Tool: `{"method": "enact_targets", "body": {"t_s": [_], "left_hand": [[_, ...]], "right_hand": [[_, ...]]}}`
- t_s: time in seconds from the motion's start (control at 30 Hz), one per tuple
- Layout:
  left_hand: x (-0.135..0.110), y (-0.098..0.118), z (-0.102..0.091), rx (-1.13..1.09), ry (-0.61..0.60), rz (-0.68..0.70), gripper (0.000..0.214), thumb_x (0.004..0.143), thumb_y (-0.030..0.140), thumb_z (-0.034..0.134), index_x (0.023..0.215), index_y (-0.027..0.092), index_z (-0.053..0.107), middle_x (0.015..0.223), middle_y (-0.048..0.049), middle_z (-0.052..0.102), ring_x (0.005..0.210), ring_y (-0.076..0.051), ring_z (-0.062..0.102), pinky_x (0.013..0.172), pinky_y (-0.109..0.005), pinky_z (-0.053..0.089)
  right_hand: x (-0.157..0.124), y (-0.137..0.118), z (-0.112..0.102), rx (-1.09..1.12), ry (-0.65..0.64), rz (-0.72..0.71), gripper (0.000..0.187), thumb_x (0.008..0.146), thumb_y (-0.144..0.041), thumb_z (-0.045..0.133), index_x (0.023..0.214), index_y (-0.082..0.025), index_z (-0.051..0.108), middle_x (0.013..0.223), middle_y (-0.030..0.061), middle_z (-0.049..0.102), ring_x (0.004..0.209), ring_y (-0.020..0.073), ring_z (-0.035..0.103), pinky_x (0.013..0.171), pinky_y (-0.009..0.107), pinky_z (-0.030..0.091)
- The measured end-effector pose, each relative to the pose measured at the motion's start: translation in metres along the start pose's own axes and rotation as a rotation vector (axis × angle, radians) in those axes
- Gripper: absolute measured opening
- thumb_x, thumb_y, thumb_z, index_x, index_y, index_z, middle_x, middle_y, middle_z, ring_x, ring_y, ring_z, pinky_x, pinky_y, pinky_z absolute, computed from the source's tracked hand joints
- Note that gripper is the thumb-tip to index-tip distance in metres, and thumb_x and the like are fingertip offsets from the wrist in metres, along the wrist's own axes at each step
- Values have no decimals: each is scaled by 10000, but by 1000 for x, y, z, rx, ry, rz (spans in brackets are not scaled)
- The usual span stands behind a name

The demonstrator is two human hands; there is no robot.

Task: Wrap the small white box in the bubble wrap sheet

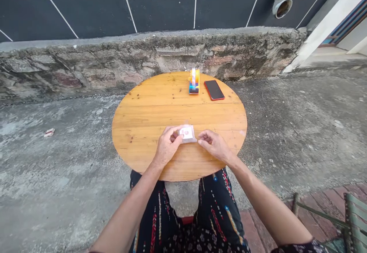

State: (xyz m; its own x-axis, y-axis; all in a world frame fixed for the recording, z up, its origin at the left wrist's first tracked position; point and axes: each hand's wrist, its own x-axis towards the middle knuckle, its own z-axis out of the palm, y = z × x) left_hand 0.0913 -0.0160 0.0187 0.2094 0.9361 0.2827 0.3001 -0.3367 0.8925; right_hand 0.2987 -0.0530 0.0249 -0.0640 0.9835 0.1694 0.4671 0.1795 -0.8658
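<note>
A small white packet [187, 133] with a reddish mark on top lies on the round wooden table, in what looks like clear plastic wrap. My left hand [168, 144] grips its left side, thumb on top and fingers behind. At the packet's lower right corner is my right hand [213, 144], its fingers curled and the thumb and index fingertips close together. Anything held between those fingertips is too small to make out. Beyond the hands, near the far edge, stands a yellow and blue tape dispenser [194, 81] with a roll of clear tape.
Right of the dispenser lies a dark phone [214, 90] with a red edge. The wooden table [137, 115] stands before a stone-footed wall. A crumpled packet [49, 132] lies on the concrete at left, and a green chair [355, 214] is at lower right.
</note>
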Motion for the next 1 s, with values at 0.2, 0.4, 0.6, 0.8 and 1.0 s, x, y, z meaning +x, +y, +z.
{"method": "enact_targets", "body": {"t_s": [0.2, 0.4, 0.6, 0.8, 1.0], "left_hand": [[-2, -3, 6, -8, 36, -2, 275, 823, 242, 588, 1089, 182, 623, 1029, -50, 586, 813, -125, 567, 694, -236, 503], [-3, -7, 9, -66, 37, -12, 271, 820, 249, 585, 1082, 191, 622, 1042, -53, 582, 828, -131, 572, 698, -241, 513], [-2, -6, 10, -74, 46, -8, 279, 817, 239, 591, 1091, 201, 624, 1021, -43, 585, 794, -124, 564, 661, -229, 496], [-3, -2, 10, -62, 49, 3, 260, 830, 259, 595, 1081, 197, 626, 1017, -50, 590, 772, -125, 560, 657, -234, 482], [-3, -2, 10, -41, 51, 17, 264, 833, 231, 578, 1091, 196, 620, 1027, -58, 583, 787, -135, 563, 655, -243, 484]], "right_hand": [[3, 1, 16, -45, -30, 10, 92, 838, -261, 569, 852, -197, 633, 796, 18, 685, 743, 163, 625, 718, 287, 477], [4, 1, 7, -41, -55, -36, 128, 843, -237, 560, 914, -198, 659, 879, 33, 710, 797, 171, 646, 762, 297, 476], [7, -1, 4, -108, -128, -54, 131, 839, -214, 541, 856, -198, 669, 819, 14, 702, 748, 161, 630, 709, 276, 462], [40, 7, -15, -64, -3, 22, 178, 836, -247, 525, 908, -172, 670, 720, 14, 692, 665, 162, 636, 672, 277, 471], [87, 9, 0, 41, -97, 224, 201, 790, -215, 529, 937, -156, 653, 535, -29, 634, 493, 131, 597, 551, 233, 449]]}}
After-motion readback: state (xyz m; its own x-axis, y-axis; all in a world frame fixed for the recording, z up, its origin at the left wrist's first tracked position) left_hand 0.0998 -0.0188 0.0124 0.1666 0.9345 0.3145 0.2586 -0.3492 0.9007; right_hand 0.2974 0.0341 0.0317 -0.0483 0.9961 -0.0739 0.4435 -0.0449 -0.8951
